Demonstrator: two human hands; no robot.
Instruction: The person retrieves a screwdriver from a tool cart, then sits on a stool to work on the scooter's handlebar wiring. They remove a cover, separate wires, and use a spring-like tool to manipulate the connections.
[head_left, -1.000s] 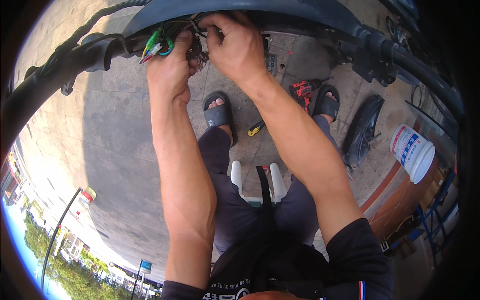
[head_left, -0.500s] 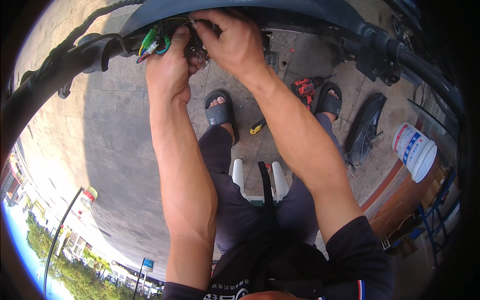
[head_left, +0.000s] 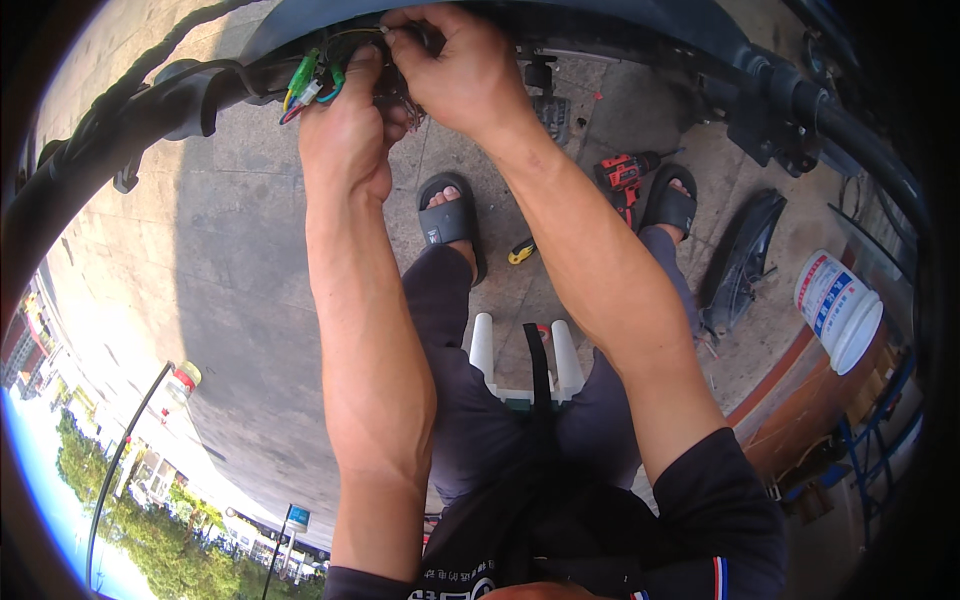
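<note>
My left hand [head_left: 350,125] is closed around a bundle of thin wires [head_left: 350,40] under the dark curved body panel of a vehicle. Beside its thumb hang a green plug connector [head_left: 303,72] and a white connector [head_left: 309,94] with coloured leads. My right hand [head_left: 462,75] is closed in a pinch next to the left, its thumb and forefinger on a thin wire [head_left: 384,30] of that bundle. The wire's tip is too small to make out, and the panel's shadow hides part of the wiring.
A dark panel [head_left: 620,30] and a black tube [head_left: 100,155] arch across the top. On the paved ground lie a red cordless drill [head_left: 622,172], a yellow-handled tool [head_left: 521,250] and a black plastic part [head_left: 740,262]. A white bucket [head_left: 838,310] stands at the right.
The whole view has shifted slightly, moving the ground objects a little right and down. Both hands stay at the wires, with the right fingers still pinching.
</note>
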